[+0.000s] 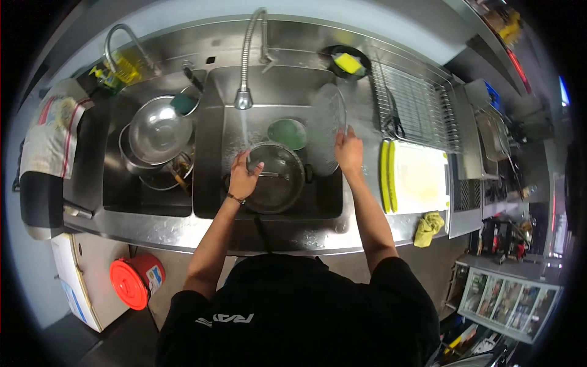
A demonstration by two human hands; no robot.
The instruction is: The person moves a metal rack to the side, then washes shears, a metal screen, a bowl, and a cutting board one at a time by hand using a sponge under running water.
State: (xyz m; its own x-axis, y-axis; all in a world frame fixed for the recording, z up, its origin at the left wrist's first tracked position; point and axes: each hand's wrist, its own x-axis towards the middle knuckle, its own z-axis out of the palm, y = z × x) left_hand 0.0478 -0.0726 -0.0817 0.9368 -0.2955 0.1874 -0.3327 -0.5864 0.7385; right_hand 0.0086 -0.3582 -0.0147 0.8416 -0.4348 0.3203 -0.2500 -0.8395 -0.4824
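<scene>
Water runs from the spring-necked faucet (243, 99) into the right sink basin, down beside my left hand (245, 177). That hand is at the upper left rim of a dark pan with a glass lid (275, 186), its fingers apart. My right hand (349, 151) grips the right edge of a clear round lid (327, 128), tilted at the basin's right side. A green round dish (287, 134) lies in the basin behind the pan.
Metal bowls (160, 129) and pans fill part of the left basin. To the right are a wire rack (419, 107), cutting boards (419, 177), a yellow cloth (428, 229) and a black bowl with a sponge (348, 63). A red bucket (129, 284) stands below left.
</scene>
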